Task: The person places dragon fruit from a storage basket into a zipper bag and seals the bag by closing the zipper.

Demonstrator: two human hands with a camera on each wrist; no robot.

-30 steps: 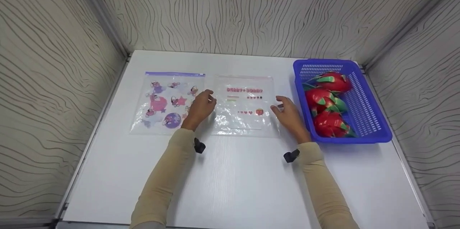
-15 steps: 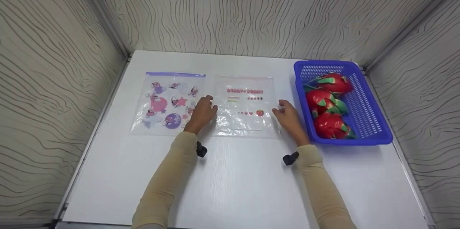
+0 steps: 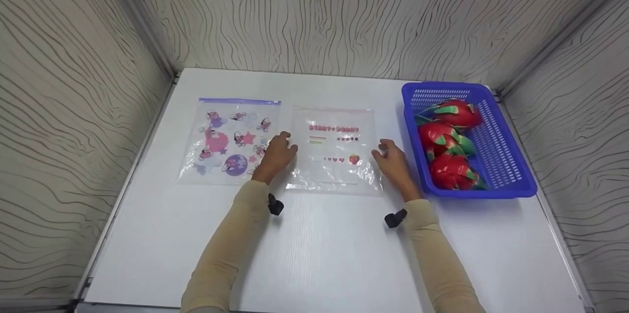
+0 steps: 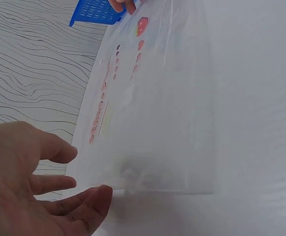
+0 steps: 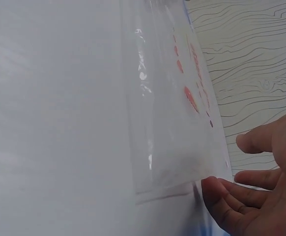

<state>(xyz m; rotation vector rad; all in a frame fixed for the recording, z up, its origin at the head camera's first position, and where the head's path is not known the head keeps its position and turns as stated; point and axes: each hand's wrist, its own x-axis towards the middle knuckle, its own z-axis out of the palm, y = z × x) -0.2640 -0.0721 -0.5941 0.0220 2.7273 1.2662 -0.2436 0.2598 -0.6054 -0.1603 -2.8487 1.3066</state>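
Observation:
A clear zip bag [image 3: 334, 151] with red lettering and a strawberry print lies flat on the white table. At its left edge is my left hand [image 3: 277, 157], fingers loosely bent; in the left wrist view its lower fingertips [image 4: 102, 196] touch the bag's edge. My right hand [image 3: 394, 163] is at the opposite edge, and the right wrist view has its fingertips [image 5: 213, 189] against the bag's side. Neither thumb presses on the plastic. Left of it lies a second clear zip bag [image 3: 216, 142] with a purple zip and cartoon prints, partly behind my left hand.
A blue basket [image 3: 528, 190] stands at the table's right side, close to my right hand. Several red and green dragon fruits [image 3: 442, 138] lie in it. Wood-patterned walls [image 3: 314, 18] enclose the table at the back and sides.
The strawberry-print bag has slid slightly toward me. Both hands have come down a little along its edges over the last second. The purple-zip bag and the basket stay in place.

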